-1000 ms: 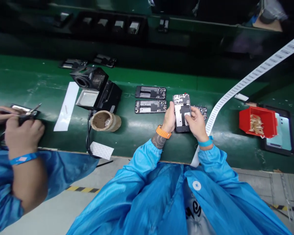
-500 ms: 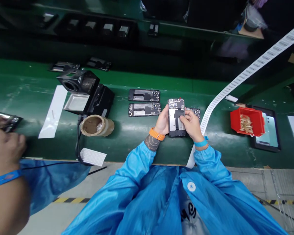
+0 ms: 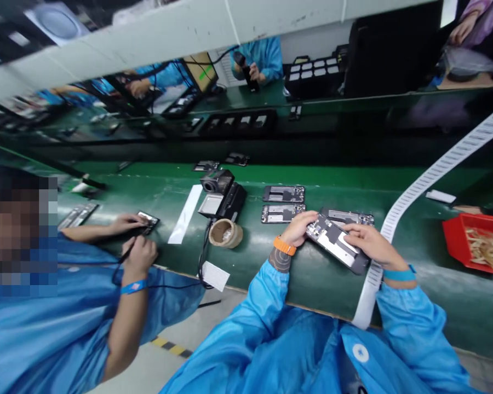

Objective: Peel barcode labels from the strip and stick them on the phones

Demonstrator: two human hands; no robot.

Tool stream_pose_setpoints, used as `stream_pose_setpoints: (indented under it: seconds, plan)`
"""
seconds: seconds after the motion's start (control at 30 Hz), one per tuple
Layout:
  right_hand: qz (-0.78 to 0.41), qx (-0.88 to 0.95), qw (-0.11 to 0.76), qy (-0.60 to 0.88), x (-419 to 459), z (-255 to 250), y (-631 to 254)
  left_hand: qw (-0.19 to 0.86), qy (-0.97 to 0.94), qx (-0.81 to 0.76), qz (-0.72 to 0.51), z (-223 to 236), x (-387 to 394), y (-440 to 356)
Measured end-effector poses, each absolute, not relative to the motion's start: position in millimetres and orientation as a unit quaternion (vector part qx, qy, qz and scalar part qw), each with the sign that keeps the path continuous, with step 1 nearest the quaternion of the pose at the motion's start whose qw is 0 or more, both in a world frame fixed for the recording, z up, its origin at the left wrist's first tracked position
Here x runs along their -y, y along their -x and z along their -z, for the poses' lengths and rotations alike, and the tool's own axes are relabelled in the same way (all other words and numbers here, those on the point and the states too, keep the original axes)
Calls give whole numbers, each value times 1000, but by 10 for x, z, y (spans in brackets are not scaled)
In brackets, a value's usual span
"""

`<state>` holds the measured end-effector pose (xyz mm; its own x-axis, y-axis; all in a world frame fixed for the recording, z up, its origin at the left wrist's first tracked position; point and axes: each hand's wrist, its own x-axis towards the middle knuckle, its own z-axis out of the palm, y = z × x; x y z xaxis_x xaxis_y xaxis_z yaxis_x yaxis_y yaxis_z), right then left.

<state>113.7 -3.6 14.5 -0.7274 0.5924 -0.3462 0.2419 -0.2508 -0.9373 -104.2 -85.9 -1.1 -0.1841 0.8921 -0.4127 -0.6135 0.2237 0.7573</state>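
Both my hands hold an opened phone body (image 3: 332, 243), its circuit board end up to the left and its black end down to the right. My left hand (image 3: 299, 227), above an orange watch band, grips the board end. On the other long side, my right hand (image 3: 370, 243) has its fingers closed around the edge, with a fingertip over the inner face. Just behind the held phone lies another opened phone body (image 3: 349, 216), partly covered by it. To the left, two more opened phone bodies (image 3: 283, 193) lie one behind the other on the green bench.
A white label strip (image 3: 411, 191) runs down past my right hand. Right of it stands a red bin (image 3: 456, 241) of tan strips. Leftward are a brown cardboard tube (image 3: 239, 235), a black soldering-iron stand (image 3: 232, 200) and a co-worker's hands (image 3: 142, 254) at a phone part.
My view has swung left and up, showing more of the co-worker and the far bench. The held phone has gone from upright to slanted, staying in both hands.
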Motion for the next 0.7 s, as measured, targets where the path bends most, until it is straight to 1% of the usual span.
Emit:
stream_pose_setpoints:
  seconds: [0.1, 0.17, 0.2, 0.33, 0.4, 0.47, 0.57, 0.7]
  plan:
    - [-678, 616, 145, 373, -53, -138, -1244, 701, -193, -467, -503, -19, 930, 1096]
    - [-657, 608, 195, 401, -104, -106, -1272, 717, -192, -461, -487, -28, 955, 1085]
    - [-646, 591, 240, 419, -132, -80, -1279, 708, -183, -462, -501, -31, 960, 1079]
    - [-571, 459, 479, 483, -262, 69, -1305, 641, -150, -481, -579, -95, 833, 1165]
    - [-504, 422, 547, 518, -326, 161, -1317, 599, -137, -504, -607, -190, 584, 1286]
    - [-429, 426, 566, 560, -376, 256, -1309, 550, -131, -549, -615, -315, 175, 1420]
    - [-338, 479, 542, 603, -421, 370, -1244, 479, -150, -639, -583, -494, -608, 1567]
    - [-298, 563, 508, 580, -440, 420, -1132, 381, -241, -741, -498, -710, -1503, 1604]
